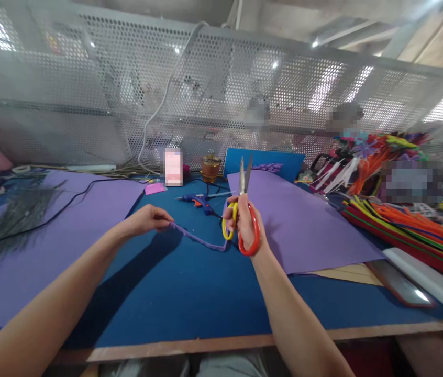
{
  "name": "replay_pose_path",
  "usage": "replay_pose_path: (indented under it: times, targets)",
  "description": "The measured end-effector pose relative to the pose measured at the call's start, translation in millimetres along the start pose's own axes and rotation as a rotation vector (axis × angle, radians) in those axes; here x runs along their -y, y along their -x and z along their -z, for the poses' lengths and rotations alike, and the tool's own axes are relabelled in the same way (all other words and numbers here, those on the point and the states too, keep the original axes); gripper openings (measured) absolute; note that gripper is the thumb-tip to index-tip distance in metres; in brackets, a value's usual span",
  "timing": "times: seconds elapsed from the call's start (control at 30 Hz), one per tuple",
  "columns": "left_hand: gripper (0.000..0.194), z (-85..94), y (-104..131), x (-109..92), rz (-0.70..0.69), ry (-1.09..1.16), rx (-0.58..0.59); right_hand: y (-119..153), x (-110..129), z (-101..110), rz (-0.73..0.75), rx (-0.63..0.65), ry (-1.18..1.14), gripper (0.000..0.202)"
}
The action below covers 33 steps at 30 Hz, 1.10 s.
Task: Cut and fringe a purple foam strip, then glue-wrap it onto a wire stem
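Strip of purple material (201, 242) is suspended above the blue table (190, 298), sagging near the right hand (247, 219). One end is pinched by the left hand (151, 219); scissors (243, 184) are gripped in the right, blades slightly parted. Whether the other end is also pinched there cannot be told. Narrow cutting is judged done, with the edge apparently notched; no joining is evidenced, the strip being unattached and the glue gun (201, 202) unheld. A large purple sheet (308, 225) is laid out alongside.
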<state>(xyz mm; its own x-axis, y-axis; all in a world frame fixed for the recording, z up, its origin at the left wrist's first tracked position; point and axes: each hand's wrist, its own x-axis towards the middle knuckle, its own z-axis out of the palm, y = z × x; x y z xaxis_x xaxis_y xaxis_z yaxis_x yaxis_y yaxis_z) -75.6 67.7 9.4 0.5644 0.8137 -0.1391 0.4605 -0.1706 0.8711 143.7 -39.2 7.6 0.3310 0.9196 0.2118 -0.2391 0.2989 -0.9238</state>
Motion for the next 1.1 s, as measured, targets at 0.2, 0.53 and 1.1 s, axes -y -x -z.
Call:
replay_pose_path:
  times: [0.2,0.53,1.1]
  targets:
    - [0.018,2.9,3,-19,0.051,0.354,-0.197,32,-8,-27,-0.156,0.42,0.093,0.047]
    - [0.011,-11.7,-1,-30,-0.031,0.854,-0.485,48,-27,-42,-0.289,0.463,0.277,0.05]
    - [0.024,-55.0,17,-43,-0.278,0.778,-0.665,40,-28,-41,-0.148,0.428,0.372,0.042]
